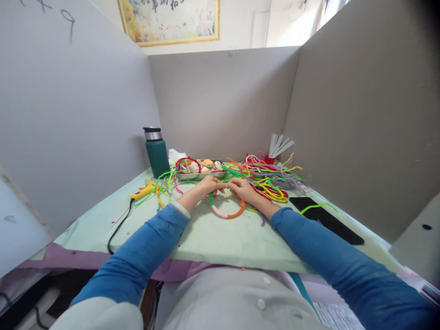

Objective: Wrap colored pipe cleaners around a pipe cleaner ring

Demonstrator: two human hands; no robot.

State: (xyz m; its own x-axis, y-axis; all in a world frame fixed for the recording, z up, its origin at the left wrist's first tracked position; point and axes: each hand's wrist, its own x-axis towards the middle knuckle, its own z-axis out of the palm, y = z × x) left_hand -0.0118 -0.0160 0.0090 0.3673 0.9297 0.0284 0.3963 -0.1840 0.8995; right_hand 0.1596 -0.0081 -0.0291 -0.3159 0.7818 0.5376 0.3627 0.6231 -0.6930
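A ring wrapped in pipe cleaners (220, 214) stands in front of me, with green, pink and orange sections along its visible curve. My left hand (208, 185) pinches its upper left part above the green section. At the upper right, above the orange section, my right hand (242, 189) is closed on the same ring. The fingertips of both hands almost meet at the top, where a short bit of yellow pipe cleaner (226, 193) shows. My fingers partly hide the top of the ring.
Behind my hands a metal tray (202, 175) holds pompoms and shells. A green bottle (157, 156) and a yellow glue gun (144, 189) stand and lie left. Right are piled pipe cleaners (275, 176), a red cup of white sticks (270, 160) and a black phone-like slab (326, 222). Grey partitions enclose the table.
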